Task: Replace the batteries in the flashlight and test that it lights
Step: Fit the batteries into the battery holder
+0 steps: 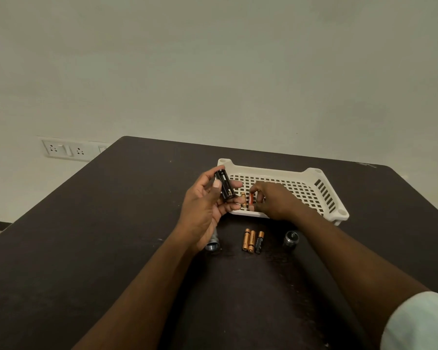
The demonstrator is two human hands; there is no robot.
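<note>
I see my left hand (208, 205) holding the black plastic battery holder (225, 185) while my right hand (273, 202) pinches a red-orange battery (250, 199) over the white slotted plastic basket (314, 185)

On the table (111, 236), the basket (321, 195) sits toward twelve o'clock of the person. Three batteries (252, 241) lie side by side at its six o'clock, nearer the person. The flashlight body (213, 245) lies at the batteries' nine o'clock, partly under the left hand (205, 210); the cap (291, 239) stands at their three o'clock. The battery holder (225, 186) is above the basket's nine o'clock corner, in the left hand. Two more batteries (247, 199) are inside the basket near its front edge, at the right hand (273, 202). A wall socket (66, 149) lies at ten o'clock, behind the table.
</note>
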